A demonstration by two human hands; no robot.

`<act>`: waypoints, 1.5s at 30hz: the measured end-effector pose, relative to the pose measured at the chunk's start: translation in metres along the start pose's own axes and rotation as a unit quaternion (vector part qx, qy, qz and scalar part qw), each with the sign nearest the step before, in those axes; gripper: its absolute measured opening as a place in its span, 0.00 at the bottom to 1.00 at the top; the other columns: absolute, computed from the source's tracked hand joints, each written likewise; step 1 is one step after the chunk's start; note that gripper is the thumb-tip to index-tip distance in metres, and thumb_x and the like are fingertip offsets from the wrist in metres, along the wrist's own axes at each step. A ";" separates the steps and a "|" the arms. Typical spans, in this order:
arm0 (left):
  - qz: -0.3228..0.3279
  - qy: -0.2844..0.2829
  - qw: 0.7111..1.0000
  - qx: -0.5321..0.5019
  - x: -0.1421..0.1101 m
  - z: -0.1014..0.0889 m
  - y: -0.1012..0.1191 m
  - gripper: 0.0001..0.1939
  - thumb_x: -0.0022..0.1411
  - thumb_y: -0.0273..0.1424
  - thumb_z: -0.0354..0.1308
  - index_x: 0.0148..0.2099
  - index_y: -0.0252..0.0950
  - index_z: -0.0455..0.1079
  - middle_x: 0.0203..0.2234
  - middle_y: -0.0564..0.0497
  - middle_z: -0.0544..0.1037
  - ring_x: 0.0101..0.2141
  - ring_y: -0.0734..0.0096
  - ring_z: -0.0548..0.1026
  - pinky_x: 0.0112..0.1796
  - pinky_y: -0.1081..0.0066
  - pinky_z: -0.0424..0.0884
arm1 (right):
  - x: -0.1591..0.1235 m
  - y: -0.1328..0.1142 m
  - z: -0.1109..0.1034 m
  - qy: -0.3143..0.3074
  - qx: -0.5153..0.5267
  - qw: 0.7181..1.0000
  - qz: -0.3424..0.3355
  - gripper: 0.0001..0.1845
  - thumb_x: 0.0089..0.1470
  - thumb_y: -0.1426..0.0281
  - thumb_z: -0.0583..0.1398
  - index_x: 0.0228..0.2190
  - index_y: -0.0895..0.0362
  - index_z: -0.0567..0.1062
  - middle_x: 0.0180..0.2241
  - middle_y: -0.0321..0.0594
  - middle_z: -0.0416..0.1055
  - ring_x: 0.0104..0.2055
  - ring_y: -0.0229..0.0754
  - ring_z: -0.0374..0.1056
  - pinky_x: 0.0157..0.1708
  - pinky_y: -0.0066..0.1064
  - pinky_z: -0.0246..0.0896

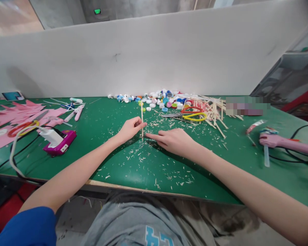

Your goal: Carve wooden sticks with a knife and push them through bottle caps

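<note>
My left hand pinches a thin wooden stick, which stands upright over the green table. To its right is my right hand, its index finger stretched out towards the lower part of the stick and its other fingers loosely bent. Whether that fingertip touches the stick I cannot tell, and nothing shows in this hand. Wood shavings lie scattered under and around both hands. Beyond them are scissors with red and yellow handles and a pile of wooden sticks.
Many-coloured bottle caps lie along the white partition. To the left are a purple power socket with cables, pink sheets and another pair of scissors. A pink glue gun with a cord lies right.
</note>
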State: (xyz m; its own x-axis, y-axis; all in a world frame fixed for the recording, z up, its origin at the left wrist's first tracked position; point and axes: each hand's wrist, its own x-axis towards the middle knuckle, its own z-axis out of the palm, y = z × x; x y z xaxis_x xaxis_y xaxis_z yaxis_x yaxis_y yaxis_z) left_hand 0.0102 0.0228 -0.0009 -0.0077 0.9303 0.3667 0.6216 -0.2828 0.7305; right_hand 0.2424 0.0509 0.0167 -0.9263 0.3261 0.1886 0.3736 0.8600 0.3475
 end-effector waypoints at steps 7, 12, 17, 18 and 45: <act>0.001 -0.007 1.000 -0.009 -0.001 0.000 0.002 0.19 0.62 0.44 0.55 0.27 0.37 0.57 0.21 0.59 0.61 0.24 0.77 0.58 0.28 0.72 0.54 | 0.001 -0.006 -0.001 -0.017 -0.021 0.999 0.021 0.26 0.66 0.66 0.45 0.63 0.41 0.57 0.31 0.35 0.65 0.22 0.31 0.42 0.24 0.29 0.29; 0.004 -0.005 1.000 -0.008 -0.001 -0.001 0.001 0.18 0.62 0.43 0.55 0.27 0.37 0.58 0.21 0.58 0.61 0.24 0.76 0.58 0.28 0.72 0.55 | 0.002 -0.006 -0.006 -0.049 0.014 0.998 0.032 0.27 0.66 0.66 0.45 0.65 0.42 0.54 0.31 0.35 0.66 0.22 0.31 0.42 0.24 0.28 0.30; 0.003 -0.004 1.000 -0.010 -0.002 0.000 0.002 0.19 0.62 0.45 0.55 0.27 0.38 0.58 0.21 0.58 0.61 0.25 0.76 0.59 0.28 0.72 0.55 | 0.001 -0.006 -0.011 -0.048 0.074 0.995 0.038 0.26 0.67 0.64 0.45 0.64 0.43 0.57 0.31 0.35 0.67 0.22 0.30 0.47 0.23 0.27 0.32; 0.005 -0.003 1.000 -0.010 -0.002 0.000 0.002 0.19 0.62 0.45 0.55 0.27 0.37 0.58 0.21 0.58 0.61 0.25 0.76 0.59 0.28 0.72 0.55 | 0.001 -0.007 -0.011 -0.046 0.083 0.995 0.039 0.26 0.67 0.64 0.45 0.64 0.43 0.58 0.31 0.35 0.67 0.22 0.30 0.48 0.23 0.27 0.32; 0.006 -0.007 1.000 0.007 0.000 0.000 -0.002 0.17 0.63 0.43 0.54 0.28 0.38 0.59 0.21 0.57 0.63 0.24 0.76 0.59 0.29 0.72 0.56 | 0.007 -0.009 -0.012 -0.079 0.091 0.992 0.045 0.25 0.66 0.67 0.46 0.62 0.44 0.60 0.33 0.35 0.71 0.26 0.31 0.61 0.22 0.27 0.37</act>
State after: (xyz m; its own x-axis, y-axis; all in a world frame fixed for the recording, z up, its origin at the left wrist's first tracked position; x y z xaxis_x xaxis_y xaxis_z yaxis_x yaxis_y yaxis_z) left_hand 0.0088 0.0233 -0.0026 0.0110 0.9303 0.3665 0.6326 -0.2904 0.7180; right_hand 0.2328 0.0412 0.0259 -0.8912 0.4496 0.0602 0.4531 0.8765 0.1623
